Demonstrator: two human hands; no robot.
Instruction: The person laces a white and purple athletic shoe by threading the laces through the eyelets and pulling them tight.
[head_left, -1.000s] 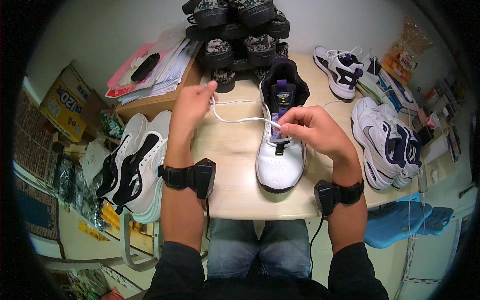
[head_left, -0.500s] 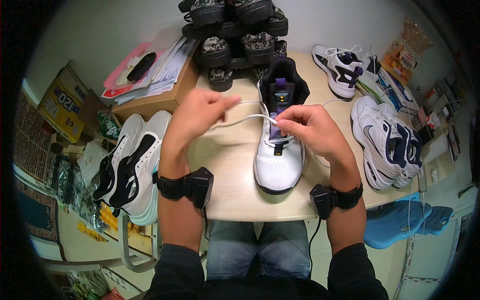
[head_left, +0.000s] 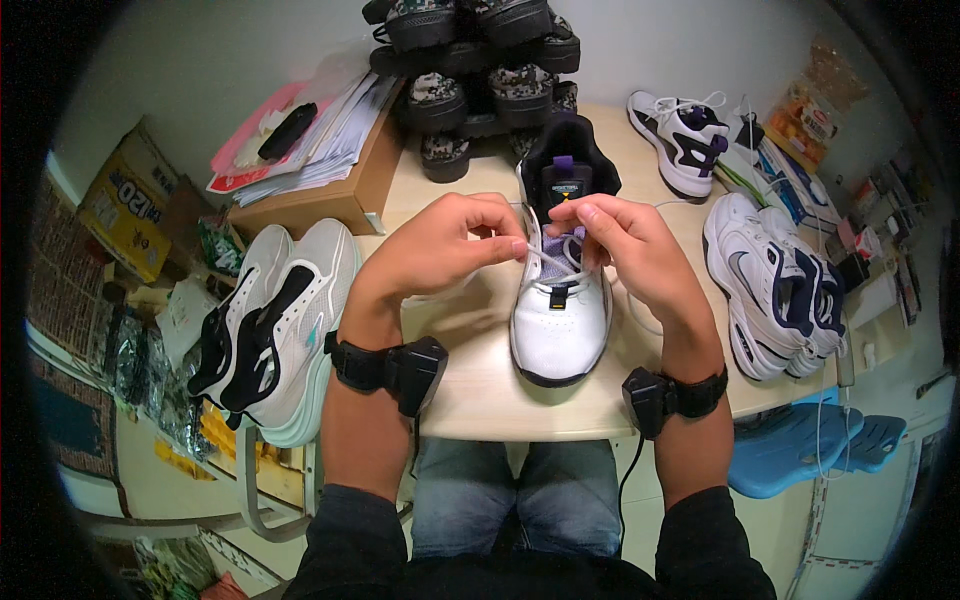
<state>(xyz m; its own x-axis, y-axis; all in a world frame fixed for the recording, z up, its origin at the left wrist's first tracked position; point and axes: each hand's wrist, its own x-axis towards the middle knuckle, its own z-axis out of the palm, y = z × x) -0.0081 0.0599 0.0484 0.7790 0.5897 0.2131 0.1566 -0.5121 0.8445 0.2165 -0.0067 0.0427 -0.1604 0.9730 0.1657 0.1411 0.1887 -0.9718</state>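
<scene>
A white sneaker with a black lining and purple tongue stands on the table in front of me, toe toward me. Its white shoelace crosses over the lower tongue. At the shoe's left side, my left hand pinches the lace between thumb and forefinger. My right hand is bent over the right eyelet edge, its fingers closed around part of the lace and partly hiding it. Loose lace trails onto the table on both sides.
Stacked camouflage shoes stand at the back. Left are a cardboard box topped with papers and a pale sneaker pair. To the right lie a matching white-and-purple sneaker and white-and-navy sneakers. The table ends near my lap.
My left hand has moved right, from drawing the lace out leftward to the shoe's left edge. My right hand has shifted slightly up. The lace now crosses lower over the tongue.
</scene>
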